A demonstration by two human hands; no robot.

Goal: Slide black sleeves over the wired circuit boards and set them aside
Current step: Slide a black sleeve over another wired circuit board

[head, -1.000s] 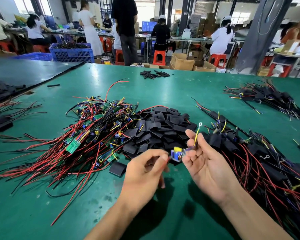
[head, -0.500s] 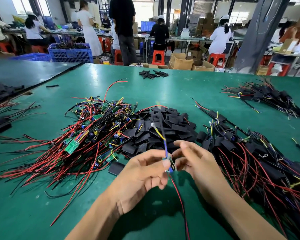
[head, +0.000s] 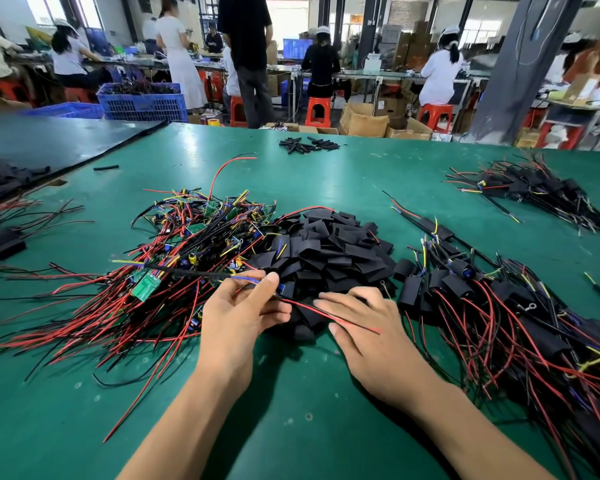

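My left hand [head: 238,315] pinches a wired circuit board [head: 282,289] between thumb and fingers; its red and black wires trail right over my right hand, its blue and yellow leads point left. My right hand [head: 364,322] lies palm down with fingers reaching onto the near edge of the heap of flat black sleeves [head: 329,251]. A tangle of bare wired boards [head: 187,251] with red and black wires lies left of the heap. Sleeved boards [head: 482,306] are piled to the right.
The green table [head: 309,410] shows bare mat in front of my arms. Another sleeved bundle [head: 534,195] lies far right and small black tubes [head: 309,145] at the far edge. More wires and sleeves [head: 0,233] sit at the left. People work at benches beyond.
The board has swung from upright between both hands to lying level in my left hand alone. My right hand let go and moved forward and down onto the sleeve heap.
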